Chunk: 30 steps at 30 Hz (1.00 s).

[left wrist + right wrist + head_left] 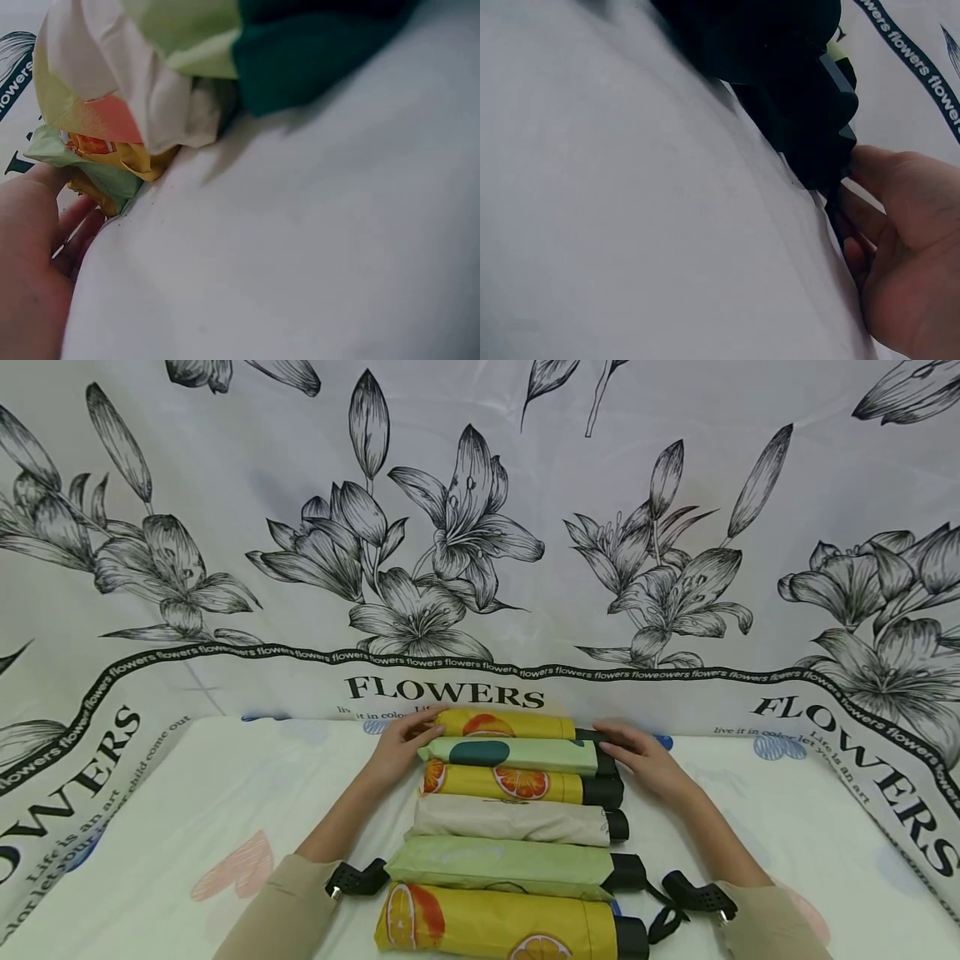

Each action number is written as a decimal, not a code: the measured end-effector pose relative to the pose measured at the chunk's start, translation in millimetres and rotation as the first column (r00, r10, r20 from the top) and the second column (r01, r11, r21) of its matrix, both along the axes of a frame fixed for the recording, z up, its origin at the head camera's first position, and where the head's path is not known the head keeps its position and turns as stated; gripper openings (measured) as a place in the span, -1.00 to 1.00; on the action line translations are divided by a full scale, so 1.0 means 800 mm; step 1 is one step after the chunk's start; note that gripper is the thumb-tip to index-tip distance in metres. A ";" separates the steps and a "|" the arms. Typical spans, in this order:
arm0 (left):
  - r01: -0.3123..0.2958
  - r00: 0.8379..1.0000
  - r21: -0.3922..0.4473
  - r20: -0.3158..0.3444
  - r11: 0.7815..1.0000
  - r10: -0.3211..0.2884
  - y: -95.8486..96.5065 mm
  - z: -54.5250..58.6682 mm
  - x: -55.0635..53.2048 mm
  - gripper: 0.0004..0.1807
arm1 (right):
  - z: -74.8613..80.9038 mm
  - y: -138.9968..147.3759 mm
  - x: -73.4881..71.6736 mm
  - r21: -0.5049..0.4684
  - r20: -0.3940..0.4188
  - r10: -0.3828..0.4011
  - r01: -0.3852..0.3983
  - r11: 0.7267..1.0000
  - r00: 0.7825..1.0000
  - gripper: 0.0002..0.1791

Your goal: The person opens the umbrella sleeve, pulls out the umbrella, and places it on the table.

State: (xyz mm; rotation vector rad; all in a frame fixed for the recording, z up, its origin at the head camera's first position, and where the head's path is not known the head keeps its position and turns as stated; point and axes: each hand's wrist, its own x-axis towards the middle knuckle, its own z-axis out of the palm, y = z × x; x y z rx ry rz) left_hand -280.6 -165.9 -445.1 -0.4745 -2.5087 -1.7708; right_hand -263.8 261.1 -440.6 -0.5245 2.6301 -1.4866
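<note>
Two-handed, seemingly aligning the farthest, twelve-o'clock yellow umbrella (517,726), touching with relaxed left hand (402,745) at its nine, relaxed right hand (647,760) at three; next probably needing release.

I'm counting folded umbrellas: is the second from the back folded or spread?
Folded. The light green umbrella lies as a slim bundle between the left hand and right hand, its fabric gathered close to its black end.

2 forearms (337,821) reach forward, left hand (400,746) and right hand (642,756) apart, fingers (864,214) slightly bent.
</note>
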 end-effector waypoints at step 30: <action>-0.169 0.986 0.134 0.032 0.976 0.166 0.014 0.003 0.001 -0.75 | -0.005 0.000 0.000 0.031 -0.048 -0.053 0.054 0.998 0.997 -0.57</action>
